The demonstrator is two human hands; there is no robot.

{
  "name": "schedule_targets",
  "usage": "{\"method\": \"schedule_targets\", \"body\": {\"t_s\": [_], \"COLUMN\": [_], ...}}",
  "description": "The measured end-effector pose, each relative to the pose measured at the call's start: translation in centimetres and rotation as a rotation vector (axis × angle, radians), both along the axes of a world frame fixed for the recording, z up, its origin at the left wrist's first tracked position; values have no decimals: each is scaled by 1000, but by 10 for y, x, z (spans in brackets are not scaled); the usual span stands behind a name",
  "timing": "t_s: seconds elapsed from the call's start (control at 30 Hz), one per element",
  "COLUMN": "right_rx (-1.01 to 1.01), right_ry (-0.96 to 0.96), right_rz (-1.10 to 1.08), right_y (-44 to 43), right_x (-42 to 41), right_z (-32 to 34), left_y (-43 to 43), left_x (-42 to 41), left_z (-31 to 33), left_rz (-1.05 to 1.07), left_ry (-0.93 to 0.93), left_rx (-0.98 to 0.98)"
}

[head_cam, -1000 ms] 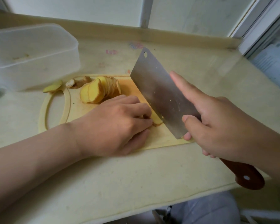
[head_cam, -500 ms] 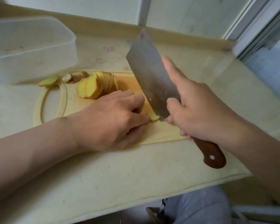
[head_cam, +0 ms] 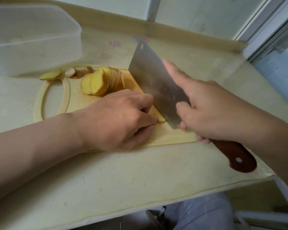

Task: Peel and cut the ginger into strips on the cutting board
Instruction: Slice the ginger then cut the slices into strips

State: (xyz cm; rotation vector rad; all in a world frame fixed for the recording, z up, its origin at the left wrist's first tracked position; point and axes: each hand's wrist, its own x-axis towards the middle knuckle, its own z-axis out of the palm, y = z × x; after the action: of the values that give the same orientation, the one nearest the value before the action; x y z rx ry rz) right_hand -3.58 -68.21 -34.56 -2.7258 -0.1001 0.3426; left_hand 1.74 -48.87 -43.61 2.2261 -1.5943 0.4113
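A pale yellow cutting board (head_cam: 51,103) lies on the counter. A fanned stack of peeled ginger slices (head_cam: 101,81) stands at its far side. My left hand (head_cam: 116,122) has its fingers curled down on a few ginger slices (head_cam: 160,119), mostly hidden under the fingertips. My right hand (head_cam: 211,110) grips a steel cleaver (head_cam: 153,80) by its brown wooden handle (head_cam: 236,156), index finger stretched along the blade. The blade's edge is down on the board, right against my left knuckles. Peel scraps and knobs (head_cam: 73,73) lie at the board's far left.
A translucent plastic tub (head_cam: 32,40) stands at the back left, close to the board. One ginger piece (head_cam: 50,74) lies off the board beside it. The counter's front edge (head_cam: 173,198) runs close below my arms. A window frame (head_cam: 264,30) rises at the right.
The cleaver rose, tilting up half a second ago, and has come back down onto the slices beside my left knuckles. My left hand has stayed on the ginger.
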Motion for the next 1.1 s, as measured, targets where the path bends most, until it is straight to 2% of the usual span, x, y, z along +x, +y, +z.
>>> {"method": "schedule_targets", "body": {"t_s": [0.1, 0.27, 0.4, 0.53, 0.67, 0.8, 0.93, 1.1], "right_rx": [32, 126, 84, -27, -32, 54, 180, 110], "right_ry": [-56, -263, -239, -124, -17, -74, -241, -246], "right_rz": [5, -67, -54, -7, 7, -5, -107, -87], "right_y": [5, -3, -9, -9, -1, 4, -2, -9], "right_x": [12, -17, -32, -28, -7, 11, -13, -31], "right_z": [-4, -22, -20, -6, 0, -6, -23, -21], "left_y": [0, 2, 1, 2, 1, 0, 1, 1], "left_x": [-1, -2, -2, -1, 0, -1, -1, -1], "left_z": [1, 1, 1, 0, 0, 0, -1, -2], "left_rz": [-7, 4, -1, 0, -15, -19, -11, -6], "left_ry": [2, 23, 25, 7, 2, -3, -9, -13], "left_rx": [-3, -13, -1, 4, -9, -16, -28, -22]}}
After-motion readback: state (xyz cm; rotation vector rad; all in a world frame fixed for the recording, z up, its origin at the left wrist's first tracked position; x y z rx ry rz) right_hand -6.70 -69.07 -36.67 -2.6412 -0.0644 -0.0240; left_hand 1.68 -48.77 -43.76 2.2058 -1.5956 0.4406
